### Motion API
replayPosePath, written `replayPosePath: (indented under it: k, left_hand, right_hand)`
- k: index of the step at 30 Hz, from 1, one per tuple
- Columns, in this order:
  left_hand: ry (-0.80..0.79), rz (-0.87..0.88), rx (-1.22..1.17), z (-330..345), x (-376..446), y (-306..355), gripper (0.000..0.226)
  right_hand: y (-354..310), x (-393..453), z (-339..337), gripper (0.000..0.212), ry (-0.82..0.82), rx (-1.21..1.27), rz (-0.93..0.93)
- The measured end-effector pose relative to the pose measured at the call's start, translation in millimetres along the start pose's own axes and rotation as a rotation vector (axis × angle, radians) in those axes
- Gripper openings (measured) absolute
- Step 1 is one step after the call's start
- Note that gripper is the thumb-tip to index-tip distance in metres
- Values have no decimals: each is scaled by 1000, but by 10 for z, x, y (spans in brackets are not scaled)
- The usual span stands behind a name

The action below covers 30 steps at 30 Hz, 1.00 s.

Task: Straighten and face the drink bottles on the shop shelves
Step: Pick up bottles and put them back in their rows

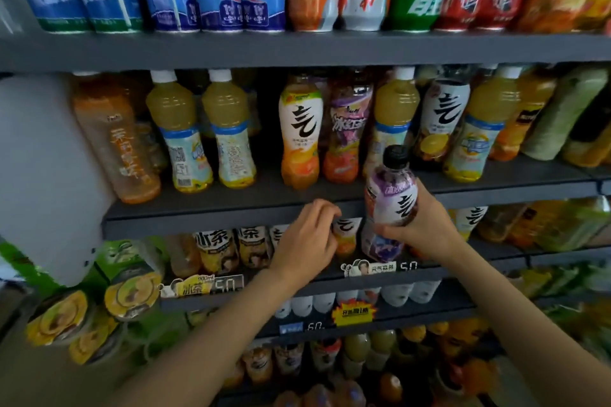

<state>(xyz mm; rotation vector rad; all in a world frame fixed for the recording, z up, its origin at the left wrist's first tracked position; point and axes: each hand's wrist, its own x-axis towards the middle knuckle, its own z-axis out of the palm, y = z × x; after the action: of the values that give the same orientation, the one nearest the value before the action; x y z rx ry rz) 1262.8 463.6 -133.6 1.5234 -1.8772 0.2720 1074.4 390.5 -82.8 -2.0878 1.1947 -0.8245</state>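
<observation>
The right hand (pixel 421 225) grips a purple bottle (pixel 391 190) with a black cap around its lower half, holding it upright in front of the edge of the middle shelf (pixel 198 220), off any shelf. The left hand (pixel 305 236) reaches under that edge, its fingers curled at the top of an orange bottle (pixel 345 235) on the shelf below; whether it actually grips the bottle cannot be told. Price tags (pixel 380 268) line the lower rail.
</observation>
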Motion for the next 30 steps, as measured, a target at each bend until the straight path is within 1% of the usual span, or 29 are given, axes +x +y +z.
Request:
replayPosePath:
  k: [3, 6, 9, 11, 13, 15, 18, 21, 24, 27, 30]
  left_hand:
    - [-115, 17, -24, 336, 96, 239, 26]
    - [-271, 3, 2, 709, 212, 504, 31]
    - [-414, -84, 30, 1105, 370, 789, 41]
    - [-468, -131, 33, 1380, 494, 1009, 47]
    - [-508, -132, 50, 1613, 607, 1168, 52]
    - [-526, -126, 91, 1818, 732, 1329, 54]
    - [-447, -141, 191, 2033, 890, 1494, 51]
    - [-377, -181, 255, 2154, 942, 1530, 46]
    - [-411, -156, 265, 2241, 913, 1481, 49]
    - [-452, -207, 259, 2286, 855, 1416, 51]
    - [-485, -238, 287, 2294, 827, 1409, 55]
  right_hand:
    - [444, -25, -112, 69, 11, 8, 47]
    - [909, -67, -197, 70, 45, 4, 90]
    - [1381, -93, -394, 67, 80, 47, 160]
    - [1768, -105, -606, 65, 122, 42, 230]
    - [2108, -101, -786, 64, 202, 41, 313]
    - [2419, -67, -951, 68, 306, 53, 415]
    - [2819, 35, -1100, 68, 382, 50, 511]
    - [3059, 170, -1114, 67, 378, 41, 539]
    - [3144, 341, -1078, 69, 379, 56, 507]
    - [3158, 518, -1032, 71, 348, 87, 469]
    - [3132, 658, -992, 68, 331, 65, 476]
